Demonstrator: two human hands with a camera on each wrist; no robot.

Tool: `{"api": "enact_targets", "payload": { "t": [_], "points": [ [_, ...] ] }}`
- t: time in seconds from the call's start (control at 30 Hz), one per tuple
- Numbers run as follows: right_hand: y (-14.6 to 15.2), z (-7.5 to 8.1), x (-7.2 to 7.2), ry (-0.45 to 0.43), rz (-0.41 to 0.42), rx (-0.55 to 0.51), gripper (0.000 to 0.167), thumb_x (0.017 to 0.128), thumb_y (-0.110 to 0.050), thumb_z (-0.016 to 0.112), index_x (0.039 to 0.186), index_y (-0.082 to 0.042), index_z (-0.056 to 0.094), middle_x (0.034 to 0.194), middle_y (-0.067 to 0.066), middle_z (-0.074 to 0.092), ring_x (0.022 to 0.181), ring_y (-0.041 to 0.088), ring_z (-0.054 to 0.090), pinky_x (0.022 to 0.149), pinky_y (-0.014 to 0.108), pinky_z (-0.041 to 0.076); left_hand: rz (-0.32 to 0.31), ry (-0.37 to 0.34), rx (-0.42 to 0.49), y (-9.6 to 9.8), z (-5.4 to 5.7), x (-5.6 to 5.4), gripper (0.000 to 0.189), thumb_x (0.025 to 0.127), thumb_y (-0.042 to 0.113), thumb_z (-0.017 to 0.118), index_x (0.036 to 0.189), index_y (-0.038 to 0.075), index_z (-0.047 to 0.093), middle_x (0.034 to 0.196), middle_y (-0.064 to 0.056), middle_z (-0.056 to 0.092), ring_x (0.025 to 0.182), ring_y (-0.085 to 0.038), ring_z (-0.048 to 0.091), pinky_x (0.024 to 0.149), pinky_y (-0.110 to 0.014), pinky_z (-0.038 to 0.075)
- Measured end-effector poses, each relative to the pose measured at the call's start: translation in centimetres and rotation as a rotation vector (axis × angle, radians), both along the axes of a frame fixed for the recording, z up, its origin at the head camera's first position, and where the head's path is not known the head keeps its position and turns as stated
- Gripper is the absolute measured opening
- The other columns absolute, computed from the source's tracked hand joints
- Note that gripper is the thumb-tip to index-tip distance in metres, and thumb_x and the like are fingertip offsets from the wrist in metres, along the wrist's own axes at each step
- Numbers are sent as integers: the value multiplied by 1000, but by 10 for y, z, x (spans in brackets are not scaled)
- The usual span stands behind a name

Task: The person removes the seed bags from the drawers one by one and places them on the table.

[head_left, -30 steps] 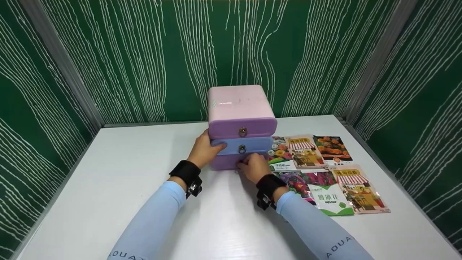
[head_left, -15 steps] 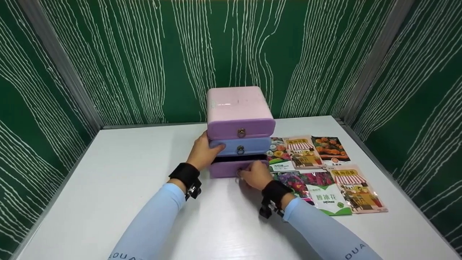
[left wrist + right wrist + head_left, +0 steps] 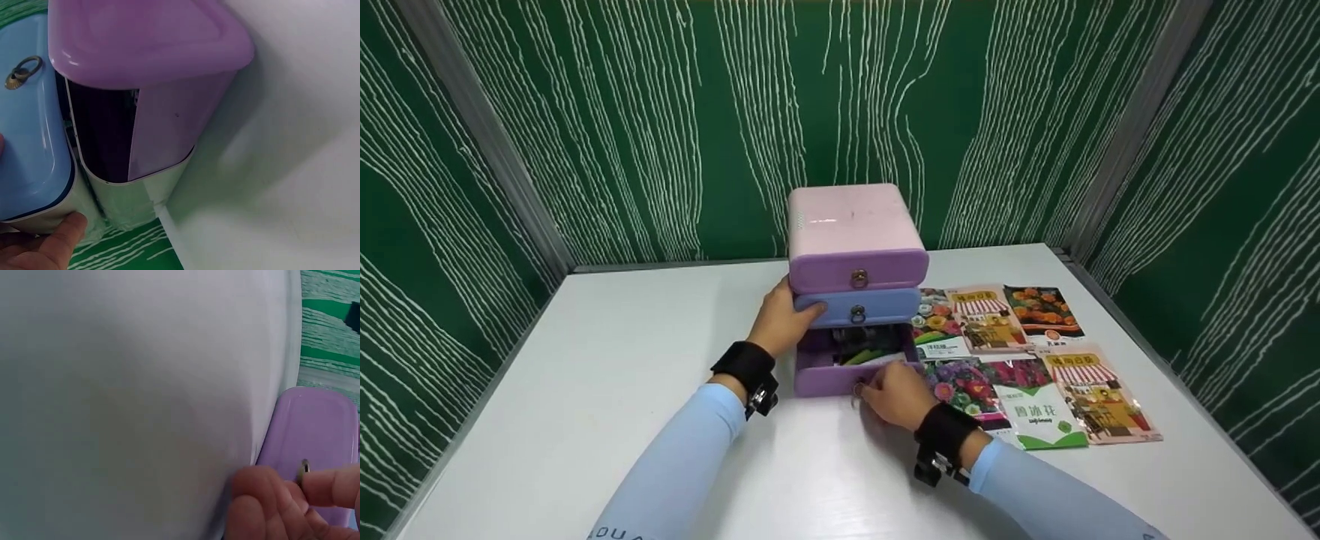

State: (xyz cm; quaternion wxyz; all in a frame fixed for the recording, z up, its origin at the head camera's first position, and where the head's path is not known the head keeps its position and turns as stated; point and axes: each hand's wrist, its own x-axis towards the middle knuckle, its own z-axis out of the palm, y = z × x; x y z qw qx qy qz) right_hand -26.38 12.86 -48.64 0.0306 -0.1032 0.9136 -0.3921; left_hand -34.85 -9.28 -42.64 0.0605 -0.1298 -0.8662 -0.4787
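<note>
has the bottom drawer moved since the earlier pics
Yes: the bottom drawer has slid out toward the viewer, its front farther forward from beneath the blue drawer, which stays shut.

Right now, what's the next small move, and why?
Probably ease the bottom drawer slightly farther out: it's partly open, the blue drawer above hides its back part from the head view, the right hand pinches its ring pull, and the left hand grips the stack.
</note>
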Motion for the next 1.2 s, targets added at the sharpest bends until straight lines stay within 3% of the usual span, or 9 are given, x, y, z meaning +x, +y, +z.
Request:
{"api": "enact_targets", "payload": {
  "t": [0.17,0.47,0.7,0.83,0.97,1.07,1.13,1.2],
  "points": [
    [3,-1,14,11,29,1,43,104,-14,70,62,-5,71,48,-8,53,44,9,46,47,25,32,5,4,1,0,-2,1,66,103,20,76,157,-4,46,153,-25,60,148,-38,55,126,-50,42],
    [2,-3,37,82,54,-4,50,100,-13,74,55,-20,53,50,-11,45,47,6,40,49,23,28,-8,22,12,-1,0,0,67,103,21,76,157,-3,46,152,-24,61,148,-38,55,127,-50,41],
    [2,-6,46,150,86,24,42,96,-9,75,57,-14,59,56,-11,49,54,5,44,55,23,33,9,30,0,-1,-2,1,67,103,21,76,158,-4,45,152,-24,61,148,-39,54,127,-50,41],
    [5,-5,46,115,108,30,43,98,-10,74,58,-15,60,55,-12,49,52,5,43,53,22,32,51,11,-18,-1,-1,6,64,103,23,76,153,-8,51,149,-27,63,144,-40,58,123,-51,46],
    [11,4,46,66,147,9,49,103,-13,71,57,-19,53,52,-12,43,48,6,37,49,22,26,141,-39,-42,-3,4,16,62,103,29,74,146,-11,57,140,-29,68,128,-40,69,109,-51,56],
    [15,16,44,45,165,-26,52,104,-14,69,56,-18,52,51,-11,42,47,6,37,49,22,26,200,-82,-66,-6,9,23,53,104,34,71,134,-8,62,119,-23,73,102,-35,73,89,-45,60],
    [17,25,42,45,155,-46,51,105,-14,69,56,-15,54,50,-11,44,46,6,38,48,22,28,215,-106,-85,-8,12,27,37,105,35,69,111,-1,65,95,-13,69,81,-27,67,74,-38,54],
    [20,33,37,52,129,-71,46,105,-14,69,59,-10,62,51,-10,49,47,6,42,48,22,33,210,-142,-110,-9,15,29,35,106,37,66,87,8,58,75,-4,58,64,-20,56,62,-33,44]
  ]
}}
